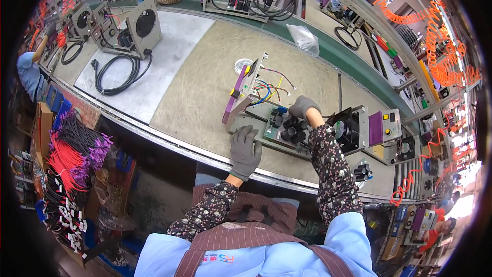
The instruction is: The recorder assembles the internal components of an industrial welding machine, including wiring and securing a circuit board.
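**A:** Looked at the green circuit board yet? Sat flat on the bench, right between both gloved hands, inside an open metal chassis. Long axis ran from lower left up toward the right, roughly along the bench's near edge.

**B:** Yep. Left hand rested just off the board's near-left corner, palm down, fingers spread wide and flat, gripping nothing, more like bracing the chassis edge. Right hand hovered over the far end, definitely the closer one to the tall parts.

**A:** Closed or open on the right?

**B:** Honestly couldn't tell. Curled downward over the board, fingertips hidden behind the glove's back. Maybe pinching something small, maybe just pressing.

**A:** And the board itself?

**B:** Green, rectangular, crowded with a cluster of black cylindrical capacitors toward the right end, plus a blue block near the far edge. Loose coloured wires (red, blue, yellow, green) trailed off behind it toward the upright purple-and-grey front panel, tipped up on edge just left of the right hand.

**A:** Anything on the other side?

**B:** Black fan housing just right of the board, touching the chassis.
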### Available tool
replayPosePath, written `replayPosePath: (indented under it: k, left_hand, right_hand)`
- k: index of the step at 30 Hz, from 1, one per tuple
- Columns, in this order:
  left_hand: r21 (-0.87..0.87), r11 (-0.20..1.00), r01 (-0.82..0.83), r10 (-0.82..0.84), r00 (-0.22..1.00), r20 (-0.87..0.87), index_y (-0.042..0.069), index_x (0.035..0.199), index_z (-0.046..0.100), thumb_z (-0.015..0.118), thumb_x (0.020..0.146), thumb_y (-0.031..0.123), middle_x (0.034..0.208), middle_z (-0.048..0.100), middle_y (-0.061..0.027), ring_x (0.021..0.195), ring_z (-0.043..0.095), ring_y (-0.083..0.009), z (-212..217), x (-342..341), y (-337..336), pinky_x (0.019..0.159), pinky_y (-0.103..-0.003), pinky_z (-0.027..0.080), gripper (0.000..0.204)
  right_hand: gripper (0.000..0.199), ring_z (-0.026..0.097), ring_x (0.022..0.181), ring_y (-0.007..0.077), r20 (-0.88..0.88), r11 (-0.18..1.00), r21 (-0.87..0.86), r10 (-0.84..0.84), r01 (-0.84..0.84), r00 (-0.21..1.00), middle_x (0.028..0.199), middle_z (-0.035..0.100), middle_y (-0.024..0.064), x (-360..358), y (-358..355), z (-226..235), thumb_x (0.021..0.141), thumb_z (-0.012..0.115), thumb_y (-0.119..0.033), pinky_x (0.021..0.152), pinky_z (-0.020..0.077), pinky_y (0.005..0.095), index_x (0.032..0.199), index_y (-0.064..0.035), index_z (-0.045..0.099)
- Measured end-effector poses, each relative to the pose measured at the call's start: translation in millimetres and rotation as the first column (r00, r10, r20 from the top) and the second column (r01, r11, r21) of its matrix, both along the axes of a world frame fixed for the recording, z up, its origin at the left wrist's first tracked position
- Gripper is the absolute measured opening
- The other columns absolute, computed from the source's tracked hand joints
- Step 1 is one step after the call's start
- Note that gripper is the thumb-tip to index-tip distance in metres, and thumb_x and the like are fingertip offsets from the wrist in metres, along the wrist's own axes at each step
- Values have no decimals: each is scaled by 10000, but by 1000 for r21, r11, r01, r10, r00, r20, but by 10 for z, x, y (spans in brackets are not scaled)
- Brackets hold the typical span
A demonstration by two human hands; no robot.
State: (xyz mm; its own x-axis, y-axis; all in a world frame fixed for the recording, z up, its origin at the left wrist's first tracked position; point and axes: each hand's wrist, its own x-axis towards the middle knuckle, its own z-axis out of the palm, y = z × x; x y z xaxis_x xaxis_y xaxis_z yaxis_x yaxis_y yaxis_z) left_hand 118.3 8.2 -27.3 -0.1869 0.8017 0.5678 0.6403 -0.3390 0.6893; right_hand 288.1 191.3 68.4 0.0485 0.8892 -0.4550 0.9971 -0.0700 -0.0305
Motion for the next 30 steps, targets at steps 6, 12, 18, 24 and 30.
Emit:
replayPosePath:
  k: [6, 12, 18, 24, 30]
  left_hand:
    - [-24, 1000, -3, 3, 1000, 6, 42, 1112, 542, 589, 760, 129, 1164, 517, -150, 1109, 470, -341, 5, -5, 2, 955, -466, 353, 366]
    - [-5, 1000, -20, 20, 1000, 6, 53, 1094, 543, 598, 751, 119, 1170, 519, -132, 1089, 470, -343, -2, -3, 16, 941, -459, 363, 353]
    - [-11, 1000, -16, 16, 1000, 11, 49, 1100, 537, 596, 750, 108, 1174, 515, -133, 1090, 465, -342, 5, -7, 14, 941, -452, 366, 360]
    - [-21, 1000, -19, 19, 1000, 12, 51, 1102, 538, 599, 747, 114, 1176, 514, -136, 1097, 464, -344, 12, -9, 21, 947, -451, 365, 366]
    - [-33, 999, -20, 21, 999, 42, 56, 1092, 546, 607, 725, 86, 1165, 524, -129, 1094, 475, -334, 11, -4, 24, 946, -446, 368, 373]
  right_hand:
    - [377, 656, 847, 355, -57, 1000, -21, -1, 0, 998, 916, 647, 257, 7, -15, 59, 677, 627, -269, 738, 505, 392, 893, 35, 683]
    - [363, 659, 811, 349, -32, 997, 70, -25, 27, 999, 893, 652, 251, 42, -63, -55, 685, 625, -273, 718, 507, 392, 870, 34, 686]
    - [366, 645, 907, 363, -69, 1000, -5, -31, 31, 997, 967, 649, 234, 99, -51, -45, 725, 593, -271, 772, 505, 389, 944, 9, 681]
    - [360, 641, 923, 364, -50, 997, 37, -64, 66, 997, 974, 644, 242, 46, -97, -57, 728, 599, -282, 776, 506, 394, 939, -3, 686]
    - [372, 635, 958, 357, -16, 998, 44, -46, 47, 999, 1018, 644, 226, 31, -110, -84, 734, 606, -294, 797, 505, 400, 967, -16, 686]
